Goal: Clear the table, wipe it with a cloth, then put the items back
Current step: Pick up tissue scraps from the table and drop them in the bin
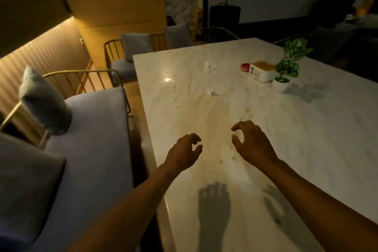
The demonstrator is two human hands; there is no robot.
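Table (306, 139) clearing is being started: left hand (184, 150) and right hand (252, 141) are being held loosely curled, empty; box (260, 70) and potted plant (283, 80) are best lifted upright.

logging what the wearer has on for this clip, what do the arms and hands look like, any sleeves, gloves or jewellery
Both arms are bare from the bottom of the frame to the wrist: no sleeves show. The left hand and right hand wear no gloves, and no watch, bracelet or ring is visible, though the light is dim. Each hand throws a dark shadow on the marble table.
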